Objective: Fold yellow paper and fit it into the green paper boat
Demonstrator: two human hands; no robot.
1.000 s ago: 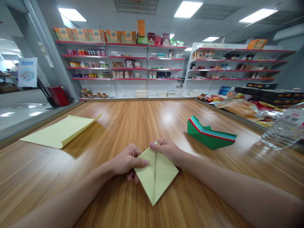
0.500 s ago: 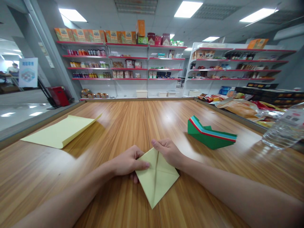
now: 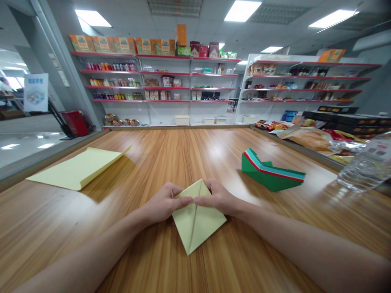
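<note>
A pale yellow folded paper (image 3: 200, 226), diamond-shaped with a crease down its middle, is held just above the table near its front. My left hand (image 3: 166, 201) grips its left corner, thumb flat on top and fingers underneath. On the opposite side, my right hand (image 3: 221, 198) is closed on the upper right edge, its thumb pressing the face. Both thumb tips nearly meet at the centre crease. The fingers beneath the paper are mostly hidden.
On the left of the wooden table (image 3: 159, 158) lies a yellow paper sheet (image 3: 82, 165) with curled edges. A green folded paper boat (image 3: 271, 175) with striped rim stands to the right. Beyond it are a clear plastic bottle (image 3: 363, 167) and snack packets (image 3: 308, 140). Stocked shelves (image 3: 165, 88) stand behind.
My right thumb has come down from the paper's top corner to its centre, beside the left thumb. The folded paper has turned slightly and its lower tip has shifted up and left.
</note>
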